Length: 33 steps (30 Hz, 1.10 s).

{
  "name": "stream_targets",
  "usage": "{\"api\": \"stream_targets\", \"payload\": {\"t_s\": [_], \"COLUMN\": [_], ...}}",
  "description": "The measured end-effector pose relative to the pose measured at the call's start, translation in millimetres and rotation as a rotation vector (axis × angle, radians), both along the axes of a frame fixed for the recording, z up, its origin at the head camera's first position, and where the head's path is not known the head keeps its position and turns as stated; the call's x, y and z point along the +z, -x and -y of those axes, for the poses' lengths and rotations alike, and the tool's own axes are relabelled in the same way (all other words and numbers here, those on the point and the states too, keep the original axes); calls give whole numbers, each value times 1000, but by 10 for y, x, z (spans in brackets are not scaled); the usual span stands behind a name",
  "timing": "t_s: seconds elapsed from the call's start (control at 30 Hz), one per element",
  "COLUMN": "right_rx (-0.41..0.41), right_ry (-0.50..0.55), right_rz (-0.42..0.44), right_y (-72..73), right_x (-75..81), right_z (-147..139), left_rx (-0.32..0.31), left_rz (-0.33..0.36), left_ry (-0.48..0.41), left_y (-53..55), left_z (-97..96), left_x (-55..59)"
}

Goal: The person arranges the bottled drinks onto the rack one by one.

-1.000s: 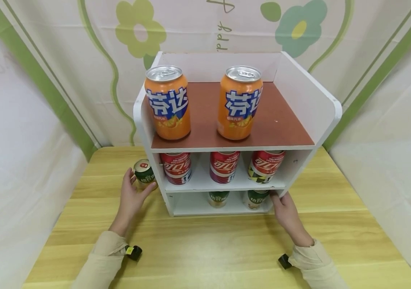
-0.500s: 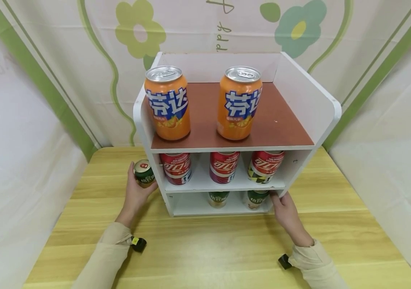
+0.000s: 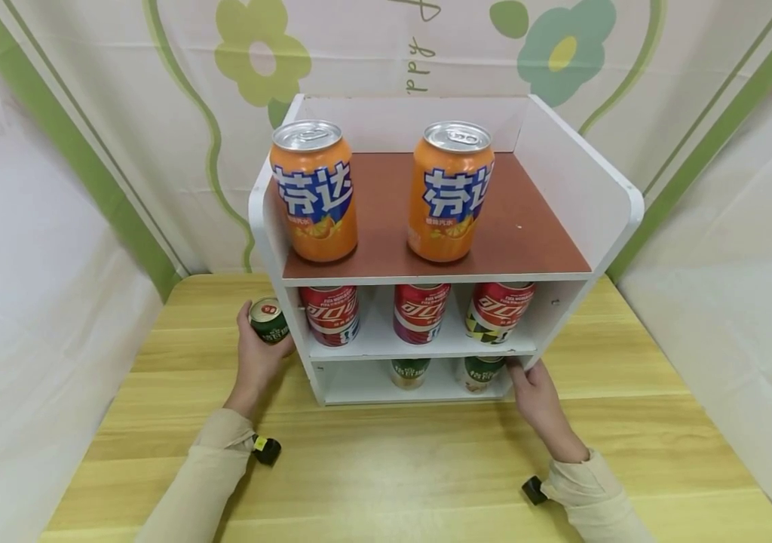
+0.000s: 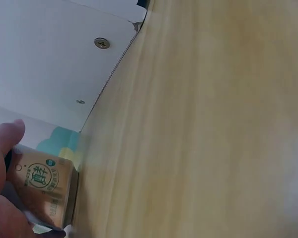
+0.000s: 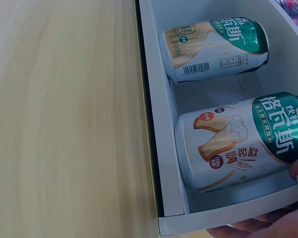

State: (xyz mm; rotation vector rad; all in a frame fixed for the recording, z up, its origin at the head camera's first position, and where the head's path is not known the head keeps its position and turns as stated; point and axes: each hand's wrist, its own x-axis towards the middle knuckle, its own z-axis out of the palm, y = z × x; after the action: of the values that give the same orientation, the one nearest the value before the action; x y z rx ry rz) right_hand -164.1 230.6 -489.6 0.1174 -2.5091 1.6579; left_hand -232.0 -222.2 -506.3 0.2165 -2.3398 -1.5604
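Note:
Left of the white shelf unit [image 3: 565, 309], my left hand [image 3: 257, 371] grips a green-topped drink can [image 3: 268, 323]. The can's tan lower part [image 4: 42, 181] shows between thumb and fingers in the left wrist view. My right hand [image 3: 539, 401] holds the unit's right side panel low down, thumb on the inner side and fingers outside. Beside that thumb, a green-and-white can [image 5: 238, 141] stands in the bottom compartment. Another can of this sort [image 5: 216, 48] stands in the same compartment, nearer its middle.
Two orange soda cans [image 3: 321, 204] stand on the brown top shelf [image 3: 528, 234]. Three red cans [image 3: 420, 315] occupy the middle shelf. The unit sits on a wooden table [image 3: 386, 475] before a flower-printed cloth [image 3: 386, 53].
My left hand has moved forward and its fingers have drawn in around the can. The can has shifted very slightly. My right hand stays where it was on the side panel.

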Motion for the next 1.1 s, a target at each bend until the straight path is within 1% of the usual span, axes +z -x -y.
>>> {"api": "stream_targets", "payload": {"t_s": [0.17,0.37,0.6,0.73,1.1], "right_rx": [-2,-4,2,6,4], "right_ry": [5,-2,5,6,10], "right_rz": [-2,0,2,6,3], "right_y": [-8,-7,-12,-14,-17], "right_x": [22,26,28,40,30], "right_z": [8,-2,8,16,8], "left_rx": [28,27,3,-16,-34], "left_rz": [-27,-21,-34,-31,-25], "left_ry": [12,10,10,12,24], "left_y": [14,14,9,-4,-94], "left_z": [-14,-9,16,42,77], "left_x": [-2,-12,-37,-56,-32]}}
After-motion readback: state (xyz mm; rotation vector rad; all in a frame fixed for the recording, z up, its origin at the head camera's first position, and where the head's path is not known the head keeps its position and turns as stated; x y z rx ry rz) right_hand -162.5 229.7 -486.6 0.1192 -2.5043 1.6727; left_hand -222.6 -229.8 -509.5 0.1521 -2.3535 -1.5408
